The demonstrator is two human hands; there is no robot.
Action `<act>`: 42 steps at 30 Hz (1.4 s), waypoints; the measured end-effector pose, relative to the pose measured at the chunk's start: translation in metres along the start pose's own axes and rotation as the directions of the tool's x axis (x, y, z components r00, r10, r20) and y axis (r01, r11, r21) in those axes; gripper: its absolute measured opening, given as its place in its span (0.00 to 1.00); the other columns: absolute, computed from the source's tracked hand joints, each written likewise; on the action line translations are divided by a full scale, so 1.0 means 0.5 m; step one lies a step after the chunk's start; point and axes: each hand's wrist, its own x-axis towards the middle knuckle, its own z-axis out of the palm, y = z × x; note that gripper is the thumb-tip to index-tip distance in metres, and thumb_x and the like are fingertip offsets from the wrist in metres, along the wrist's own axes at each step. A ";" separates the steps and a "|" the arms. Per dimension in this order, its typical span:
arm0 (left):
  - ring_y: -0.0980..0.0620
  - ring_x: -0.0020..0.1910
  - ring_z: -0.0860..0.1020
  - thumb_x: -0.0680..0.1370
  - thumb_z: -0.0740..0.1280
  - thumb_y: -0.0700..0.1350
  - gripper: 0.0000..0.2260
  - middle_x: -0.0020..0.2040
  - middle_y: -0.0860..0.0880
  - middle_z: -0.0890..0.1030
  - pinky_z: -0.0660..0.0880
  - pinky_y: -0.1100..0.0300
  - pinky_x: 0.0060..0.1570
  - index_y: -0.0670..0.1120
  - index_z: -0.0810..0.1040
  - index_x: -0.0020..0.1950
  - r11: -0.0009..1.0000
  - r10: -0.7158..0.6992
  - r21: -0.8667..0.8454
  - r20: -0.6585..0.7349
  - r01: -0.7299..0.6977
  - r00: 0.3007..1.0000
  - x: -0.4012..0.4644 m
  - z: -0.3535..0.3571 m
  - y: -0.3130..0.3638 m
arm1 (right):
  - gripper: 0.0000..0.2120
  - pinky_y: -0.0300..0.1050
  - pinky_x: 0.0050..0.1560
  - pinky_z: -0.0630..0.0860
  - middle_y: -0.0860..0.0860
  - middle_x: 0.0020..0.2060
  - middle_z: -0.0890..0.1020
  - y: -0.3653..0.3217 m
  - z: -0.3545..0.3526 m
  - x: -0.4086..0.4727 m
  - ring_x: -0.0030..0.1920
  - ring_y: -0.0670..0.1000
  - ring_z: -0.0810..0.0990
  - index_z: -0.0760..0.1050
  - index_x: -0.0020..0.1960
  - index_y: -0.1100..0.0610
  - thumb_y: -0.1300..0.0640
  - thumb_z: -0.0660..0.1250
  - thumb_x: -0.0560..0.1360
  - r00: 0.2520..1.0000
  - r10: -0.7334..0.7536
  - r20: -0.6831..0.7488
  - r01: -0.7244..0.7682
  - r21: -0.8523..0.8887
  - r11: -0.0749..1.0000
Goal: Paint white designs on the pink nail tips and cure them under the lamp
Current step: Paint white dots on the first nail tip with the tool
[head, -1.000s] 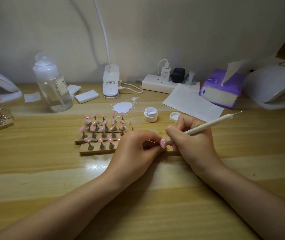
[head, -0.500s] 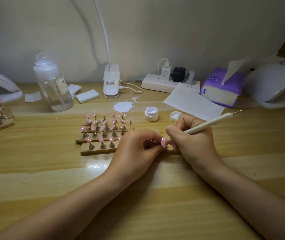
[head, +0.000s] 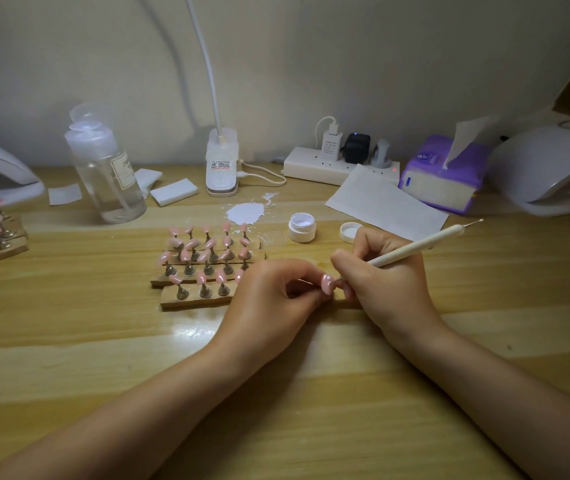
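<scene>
— Where's our tip?
— Our left hand (head: pixel 269 299) pinches the pink nail tip (head: pixel 327 284) beside the wooden rack (head: pixel 186 301).
— And the right hand (head: pixel 385 282)?
— Gripping the dotting pen (head: pixel 418 247) (point touching the tip).

Pink nail tips (head: pixel 207 252), white paint puddle (head: pixel 245 213), purple tissue pack (head: pixel 444 174), striped tan table (head: pixel 103 341).

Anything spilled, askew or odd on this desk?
Yes: a white paint puddle with small splatters lies directly on the bare wooden desk, behind the wooden racks of pink nail tips. The small white jar stands open, its round white lid off beside it.
</scene>
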 end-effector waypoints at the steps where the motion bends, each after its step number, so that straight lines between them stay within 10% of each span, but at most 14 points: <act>1: 0.57 0.39 0.81 0.71 0.71 0.34 0.03 0.38 0.50 0.84 0.75 0.69 0.43 0.40 0.84 0.42 1.000 -0.002 -0.001 -0.001 0.002 1.000 0.000 0.000 -0.001 | 0.16 0.29 0.21 0.65 0.48 0.14 0.69 0.000 0.000 0.000 0.18 0.41 0.72 0.62 0.27 0.60 0.72 0.62 0.68 1.000 -0.002 0.000 0.002 -0.001 1.000; 42: 0.57 0.41 0.81 0.71 0.71 0.34 0.04 0.38 0.54 0.83 0.76 0.69 0.44 0.42 0.83 0.40 1.000 -0.008 -0.023 -0.008 0.008 1.000 0.001 0.002 -0.002 | 0.15 0.35 0.24 0.69 0.48 0.14 0.66 0.006 -0.003 0.005 0.17 0.43 0.69 0.61 0.26 0.61 0.71 0.62 0.67 0.997 -0.008 -0.082 0.009 0.006 1.000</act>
